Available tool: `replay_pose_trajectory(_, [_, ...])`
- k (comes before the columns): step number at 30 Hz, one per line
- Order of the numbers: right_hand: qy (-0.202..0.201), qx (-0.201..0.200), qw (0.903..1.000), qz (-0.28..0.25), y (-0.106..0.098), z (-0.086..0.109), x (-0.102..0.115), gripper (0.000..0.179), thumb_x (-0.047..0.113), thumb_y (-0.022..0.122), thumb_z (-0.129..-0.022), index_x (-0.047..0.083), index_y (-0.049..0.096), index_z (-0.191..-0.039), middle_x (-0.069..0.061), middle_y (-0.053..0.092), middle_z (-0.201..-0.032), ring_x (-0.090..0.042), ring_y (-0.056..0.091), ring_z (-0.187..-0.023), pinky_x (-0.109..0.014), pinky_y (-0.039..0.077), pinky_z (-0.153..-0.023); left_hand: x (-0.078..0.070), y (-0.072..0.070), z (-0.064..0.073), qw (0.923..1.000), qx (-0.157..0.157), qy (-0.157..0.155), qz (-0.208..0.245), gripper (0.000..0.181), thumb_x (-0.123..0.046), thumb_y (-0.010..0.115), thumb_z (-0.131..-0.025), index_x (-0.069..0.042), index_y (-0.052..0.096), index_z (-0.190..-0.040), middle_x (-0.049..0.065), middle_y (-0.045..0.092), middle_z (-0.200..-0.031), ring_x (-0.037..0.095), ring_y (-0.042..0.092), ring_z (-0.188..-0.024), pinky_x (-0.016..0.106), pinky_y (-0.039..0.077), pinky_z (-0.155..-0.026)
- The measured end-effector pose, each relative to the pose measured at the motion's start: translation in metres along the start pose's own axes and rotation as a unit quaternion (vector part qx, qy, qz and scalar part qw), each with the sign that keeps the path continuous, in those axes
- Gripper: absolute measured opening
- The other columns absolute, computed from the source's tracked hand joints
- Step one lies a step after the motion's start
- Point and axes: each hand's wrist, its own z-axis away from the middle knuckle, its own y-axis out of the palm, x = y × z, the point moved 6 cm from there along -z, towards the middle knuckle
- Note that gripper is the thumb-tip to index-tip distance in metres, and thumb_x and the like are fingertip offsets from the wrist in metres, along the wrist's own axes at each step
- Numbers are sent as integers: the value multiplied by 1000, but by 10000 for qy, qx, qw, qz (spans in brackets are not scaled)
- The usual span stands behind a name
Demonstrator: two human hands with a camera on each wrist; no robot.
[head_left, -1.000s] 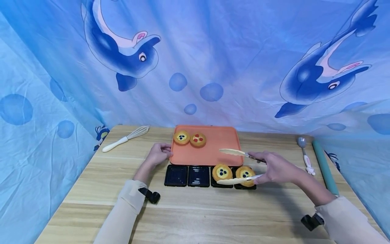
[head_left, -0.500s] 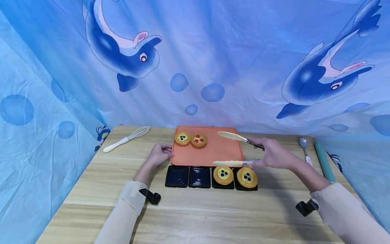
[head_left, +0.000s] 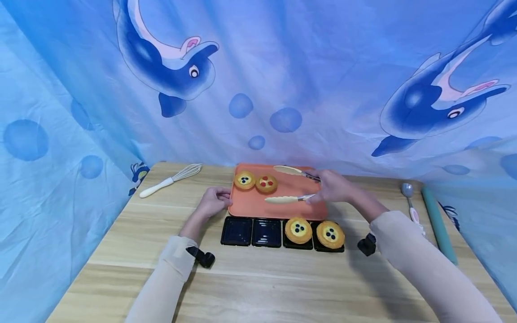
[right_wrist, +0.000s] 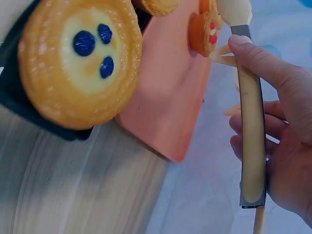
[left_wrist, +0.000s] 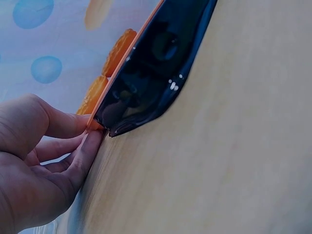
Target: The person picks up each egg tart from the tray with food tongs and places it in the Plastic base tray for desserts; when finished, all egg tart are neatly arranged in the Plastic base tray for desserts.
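Observation:
My left hand (head_left: 212,202) pinches the left edge of an orange tray (head_left: 250,206), thumb above and fingers below in the left wrist view. On the tray lie a blueberry-topped tart (head_left: 244,180) and, touching its right side, a red-topped tart (head_left: 266,184). My right hand (head_left: 333,186) grips cream-tipped tongs (head_left: 282,199) over the tray. Their arms are spread, with nothing between them, just right of the red-topped tart. Two more blueberry tarts, one left (head_left: 299,230) and one right (head_left: 330,234), sit on black plastic boxes along the tray's front.
Two bare black boxes, one outer (head_left: 236,231) and one inner (head_left: 266,232), continue the row leftward. A whisk (head_left: 171,180) lies at the back left. On the right are a spoon (head_left: 409,202) and a green rolling pin (head_left: 440,226). A blue curtain (head_left: 323,89) hangs behind the table.
My right hand has carried the spread tongs from above the right-hand boxed tarts back and left over the tray. My left hand has stayed at the tray's edge.

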Motion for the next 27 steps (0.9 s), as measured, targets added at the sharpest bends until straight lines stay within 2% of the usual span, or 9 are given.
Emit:
replay_pose_trajectory(1, [34, 52, 10000, 8, 2, -3, -2, 99, 38, 87, -75, -3, 37, -150, 5, 37, -48, -8, 27, -40, -34, 44, -65, 0, 1, 0, 10000, -2, -3, 24, 40, 5, 67, -87, 13, 58, -124, 23, 64, -108, 27, 63, -94, 28, 56, -75])
replay_pose_trajectory(3, [0, 82, 9999, -63, 5, -8, -4, 98, 37, 87, -75, -3, 38, -150, 8, 35, -45, -8, 27, -39, -33, 44, -62, 0, 3, -1, 10000, 25, 22, 10, 39, 6, 67, -87, 13, 58, -124, 23, 64, -109, 26, 63, -94, 28, 55, -76])
replay_pose_trajectory(7, [-89, 16, 9995, -307, 9, -21, -6, 92, 30, 87, -76, -2, 40, -148, 6, 33, -45, -9, 24, -38, -30, 36, -49, -1, 2, -2, 10000, -60, 12, 20, 39, 6, 68, -86, 12, 59, -124, 23, 64, -108, 26, 62, -93, 28, 55, -76])
replay_pose_trajectory(14, [25, 164, 9985, -516, 23, -40, -11, 89, 23, 87, -78, -2, 40, -149, 2, 36, -46, -11, 19, -40, -26, 29, -44, -1, 0, -2, 10000, -58, 20, 47, 40, 6, 68, -86, 13, 58, -124, 23, 64, -108, 28, 62, -94, 30, 55, -78])
replay_pose_trajectory(17, [97, 199, 9987, -459, 30, -42, -14, 87, 23, 86, -78, -1, 40, -149, 3, 31, -49, -12, 19, -41, -25, 27, -43, 1, 3, -1, 9999, -41, -6, 93, 39, 7, 67, -86, 13, 59, -124, 23, 64, -108, 27, 63, -94, 30, 56, -77])
replay_pose_trajectory(21, [-26, 26, 9995, -316, 32, -43, -16, 82, 21, 86, -79, -3, 45, -146, 6, 23, -50, -11, 17, -42, -24, 24, -42, -1, 3, 1, 9999, -60, -27, 98, 39, 7, 67, -86, 12, 59, -124, 23, 64, -109, 27, 62, -93, 30, 55, -78])
replay_pose_trajectory(25, [-101, -85, 9994, -317, 33, -47, -14, 76, 20, 85, -80, -4, 49, -143, 4, 26, -52, -10, 17, -43, -24, 23, -42, -1, 0, 1, 9999, -66, -43, 85, 39, 7, 67, -86, 13, 59, -124, 24, 63, -109, 27, 62, -94, 30, 56, -78])
replay_pose_trajectory(27, [-39, -62, 9994, -352, 35, -47, -15, 74, 20, 83, -82, -5, 48, -143, -1, 35, -55, -11, 19, -43, -26, 25, -43, 0, 0, 1, 9999, -72, -21, 83, 39, 7, 67, -86, 13, 59, -124, 24, 64, -109, 27, 62, -93, 30, 56, -77])
